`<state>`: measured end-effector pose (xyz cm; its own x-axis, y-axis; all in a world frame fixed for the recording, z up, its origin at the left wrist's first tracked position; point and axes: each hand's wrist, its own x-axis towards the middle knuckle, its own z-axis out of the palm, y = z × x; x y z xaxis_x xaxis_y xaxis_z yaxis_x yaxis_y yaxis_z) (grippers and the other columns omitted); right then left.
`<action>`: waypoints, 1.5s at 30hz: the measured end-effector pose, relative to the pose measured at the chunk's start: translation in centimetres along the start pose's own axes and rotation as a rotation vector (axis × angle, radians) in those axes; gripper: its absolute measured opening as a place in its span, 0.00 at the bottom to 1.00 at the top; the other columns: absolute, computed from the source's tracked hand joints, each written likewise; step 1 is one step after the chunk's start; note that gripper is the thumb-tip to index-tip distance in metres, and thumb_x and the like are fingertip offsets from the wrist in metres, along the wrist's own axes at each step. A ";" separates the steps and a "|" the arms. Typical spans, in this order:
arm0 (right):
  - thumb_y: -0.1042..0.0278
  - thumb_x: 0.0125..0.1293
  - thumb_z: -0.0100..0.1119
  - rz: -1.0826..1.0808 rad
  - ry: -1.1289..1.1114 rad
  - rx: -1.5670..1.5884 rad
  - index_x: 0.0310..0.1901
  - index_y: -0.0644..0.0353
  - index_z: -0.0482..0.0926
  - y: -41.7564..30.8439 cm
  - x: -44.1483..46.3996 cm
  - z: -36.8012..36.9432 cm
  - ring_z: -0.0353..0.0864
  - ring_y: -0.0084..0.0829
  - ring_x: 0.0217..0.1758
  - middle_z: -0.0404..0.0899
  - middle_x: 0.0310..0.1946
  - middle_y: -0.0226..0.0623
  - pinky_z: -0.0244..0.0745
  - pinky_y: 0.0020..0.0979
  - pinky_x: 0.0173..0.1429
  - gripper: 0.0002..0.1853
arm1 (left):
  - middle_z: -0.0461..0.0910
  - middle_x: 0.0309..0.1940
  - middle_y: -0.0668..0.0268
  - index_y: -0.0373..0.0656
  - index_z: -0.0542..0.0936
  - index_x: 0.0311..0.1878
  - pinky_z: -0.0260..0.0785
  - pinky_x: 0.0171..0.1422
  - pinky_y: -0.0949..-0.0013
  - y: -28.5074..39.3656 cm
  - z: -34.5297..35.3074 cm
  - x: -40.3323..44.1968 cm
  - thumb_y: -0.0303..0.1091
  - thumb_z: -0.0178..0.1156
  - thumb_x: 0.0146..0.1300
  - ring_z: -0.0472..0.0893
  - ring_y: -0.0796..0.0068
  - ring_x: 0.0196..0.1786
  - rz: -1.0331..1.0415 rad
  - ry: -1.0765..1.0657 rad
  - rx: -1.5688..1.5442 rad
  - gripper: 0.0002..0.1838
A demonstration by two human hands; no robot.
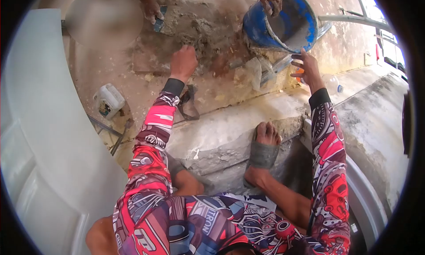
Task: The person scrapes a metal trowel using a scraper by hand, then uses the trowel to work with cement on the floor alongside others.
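Observation:
My left hand point(183, 64) is closed in a fist at the near edge of a heap of wet grey mortar point(190, 27). Whatever it grips, if anything, is hidden from me. The fingers of my right hand point(308, 70) are spread, with a fingertip at the lower rim of a tilted blue bucket point(256, 27) smeared with grey mortar. Another person's hand point(270, 0) rests over the bucket's far rim. That person's other hand point(152, 11) holds a blue scraper-like tool point(160, 19) beside the mortar.
A white jug point(108, 100) stands at left, near a large pale panel point(35, 100). Crumpled clear plastic point(261, 73) lies below the bucket. My bare foot point(265, 144) is on a rough concrete ledge point(212, 144). A clear bottle point(331, 83) lies at right, below metal tubing point(354, 19).

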<state>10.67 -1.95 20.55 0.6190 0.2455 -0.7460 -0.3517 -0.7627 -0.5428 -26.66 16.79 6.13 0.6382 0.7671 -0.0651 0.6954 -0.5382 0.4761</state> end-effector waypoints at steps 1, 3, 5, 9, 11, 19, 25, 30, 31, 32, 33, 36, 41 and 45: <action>0.43 0.75 0.46 0.006 -0.013 -0.001 0.62 0.57 0.68 0.1 0.0 -0.1 0.75 0.41 0.55 0.79 0.54 0.38 0.74 0.70 0.50 0.27 | 0.81 0.36 0.54 0.41 0.80 0.32 0.76 0.44 0.48 -0.1 0.4 -1.2 0.29 0.55 0.58 0.83 0.48 0.38 -0.017 -0.003 0.005 0.06; 0.43 0.75 0.46 0.008 -0.021 -0.003 0.62 0.56 0.69 -0.2 0.2 0.1 0.76 0.42 0.55 0.79 0.54 0.38 0.75 0.69 0.50 0.26 | 0.81 0.35 0.54 0.40 0.80 0.31 0.76 0.44 0.48 -0.7 0.5 -1.3 0.29 0.55 0.57 0.83 0.48 0.38 -0.003 -0.023 0.021 0.05; 0.43 0.75 0.46 0.004 0.008 -0.005 0.62 0.56 0.69 -0.3 0.4 0.1 0.76 0.42 0.55 0.79 0.54 0.38 0.75 0.69 0.50 0.26 | 0.81 0.35 0.54 0.40 0.79 0.30 0.76 0.43 0.49 -0.6 0.7 -0.6 0.29 0.56 0.57 0.82 0.48 0.37 -0.005 0.041 -0.050 0.05; 0.43 0.75 0.47 -0.004 -0.027 0.039 0.63 0.55 0.69 0.3 0.6 -0.2 0.76 0.44 0.56 0.79 0.54 0.38 0.74 0.69 0.50 0.27 | 0.82 0.34 0.56 0.39 0.77 0.29 0.77 0.40 0.56 0.9 -1.3 -3.0 0.31 0.58 0.61 0.83 0.53 0.35 -0.234 0.113 -0.262 0.07; 0.43 0.75 0.47 -0.001 0.000 0.022 0.64 0.55 0.68 0.1 0.4 -0.1 0.76 0.45 0.56 0.79 0.54 0.39 0.74 0.70 0.49 0.27 | 0.81 0.32 0.59 0.39 0.78 0.30 0.77 0.37 0.60 1.4 -0.6 -4.5 0.32 0.59 0.65 0.82 0.59 0.32 -0.502 0.098 -0.574 0.09; 0.43 0.75 0.47 -0.004 -0.008 0.018 0.66 0.56 0.67 0.0 0.2 0.1 0.76 0.44 0.55 0.78 0.53 0.40 0.75 0.69 0.49 0.28 | 0.79 0.43 0.62 0.39 0.77 0.52 0.78 0.40 0.62 6.2 10.2 -12.7 0.36 0.61 0.69 0.81 0.64 0.39 -1.272 0.267 -1.794 0.13; 0.42 0.73 0.49 -0.011 -0.006 -0.010 0.65 0.56 0.68 0.3 0.7 -0.2 0.76 0.42 0.52 0.79 0.52 0.39 0.75 0.69 0.49 0.29 | 0.79 0.47 0.62 0.39 0.73 0.55 0.83 0.45 0.59 9.6 18.9 -7.2 0.29 0.56 0.70 0.82 0.63 0.47 -1.069 0.485 -1.960 0.13; 0.41 0.73 0.49 -0.004 -0.013 -0.020 0.64 0.55 0.69 0.2 0.3 -0.1 0.76 0.39 0.49 0.79 0.50 0.37 0.76 0.67 0.48 0.29 | 0.75 0.52 0.54 0.33 0.72 0.58 0.82 0.56 0.61 10.9 12.3 -0.5 0.29 0.50 0.74 0.79 0.57 0.53 -1.372 0.725 -2.432 0.14; 0.42 0.73 0.49 -0.001 -0.013 -0.014 0.63 0.55 0.70 0.1 0.3 -0.1 0.76 0.38 0.49 0.79 0.50 0.37 0.76 0.67 0.48 0.28 | 0.75 0.50 0.54 0.34 0.72 0.55 0.82 0.55 0.61 10.4 11.0 -0.5 0.29 0.50 0.74 0.79 0.58 0.52 -1.349 0.727 -2.422 0.12; 0.42 0.73 0.49 -0.008 -0.008 -0.018 0.63 0.55 0.70 0.1 0.2 -0.1 0.76 0.38 0.48 0.79 0.50 0.37 0.76 0.67 0.47 0.28 | 0.76 0.48 0.55 0.35 0.73 0.53 0.82 0.54 0.61 9.9 9.8 -0.6 0.29 0.50 0.73 0.79 0.58 0.50 -1.328 0.731 -2.410 0.10; 0.42 0.73 0.49 -0.019 -0.004 -0.016 0.62 0.55 0.70 -0.2 0.1 0.1 0.76 0.37 0.48 0.79 0.50 0.36 0.77 0.66 0.47 0.27 | 0.78 0.44 0.56 0.36 0.74 0.47 0.83 0.51 0.59 9.6 7.6 -0.6 0.28 0.52 0.72 0.79 0.60 0.47 -1.389 0.705 -2.301 0.06; 0.42 0.74 0.49 -0.016 -0.020 -0.024 0.63 0.55 0.69 -0.3 -0.3 0.3 0.75 0.40 0.52 0.78 0.52 0.38 0.78 0.65 0.47 0.27 | 0.78 0.41 0.57 0.36 0.73 0.47 0.84 0.42 0.60 7.2 5.9 -1.7 0.27 0.55 0.70 0.81 0.62 0.39 -1.316 0.696 -1.973 0.07; 0.43 0.74 0.48 -0.007 -0.027 -0.026 0.62 0.55 0.69 0.2 -0.2 0.0 0.75 0.39 0.52 0.78 0.52 0.37 0.78 0.64 0.46 0.27 | 0.80 0.30 0.55 0.31 0.75 0.34 0.81 0.30 0.63 5.4 2.1 -0.6 0.27 0.56 0.66 0.84 0.62 0.33 -1.145 0.614 -1.552 0.08; 0.43 0.75 0.47 -0.015 -0.002 -0.013 0.63 0.56 0.70 0.0 0.0 0.2 0.76 0.38 0.50 0.79 0.51 0.37 0.79 0.63 0.43 0.27 | 0.81 0.23 0.51 0.28 0.76 0.26 0.79 0.30 0.60 4.0 1.1 0.7 0.28 0.57 0.62 0.86 0.57 0.33 -0.890 0.397 -0.978 0.12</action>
<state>10.49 -1.85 20.49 0.6232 0.2581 -0.7383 -0.3332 -0.7664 -0.5491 -23.08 14.74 7.03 -0.1455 0.8562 -0.4958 0.1972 0.5162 0.8335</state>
